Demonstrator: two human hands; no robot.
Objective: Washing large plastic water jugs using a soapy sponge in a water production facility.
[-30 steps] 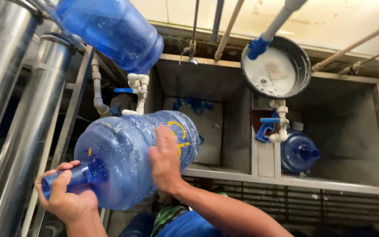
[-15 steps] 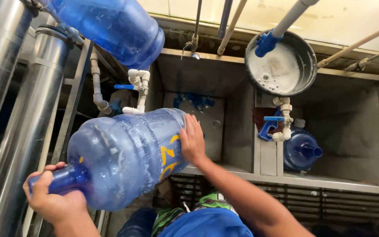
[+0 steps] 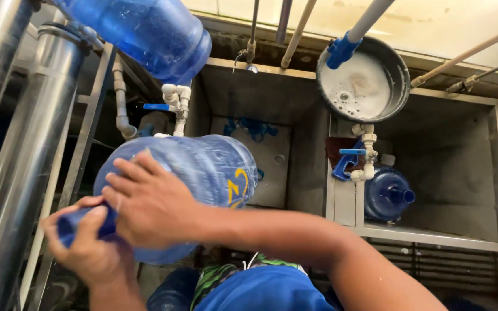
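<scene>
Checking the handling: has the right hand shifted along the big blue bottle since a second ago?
Yes. The right hand slid from the bottle's belly, near its yellow mark, back to the neck by the left hand.

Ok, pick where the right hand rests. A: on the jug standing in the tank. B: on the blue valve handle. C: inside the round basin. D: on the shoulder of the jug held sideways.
D: the right hand lies spread on the sideways jug near its neck, which the left hand grips.

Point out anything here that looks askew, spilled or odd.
A second blue jug lies on its side in the right basin, neck pointing right, under a valve. The round tub above holds foamy white water. Nothing appears spilled or broken.
</scene>
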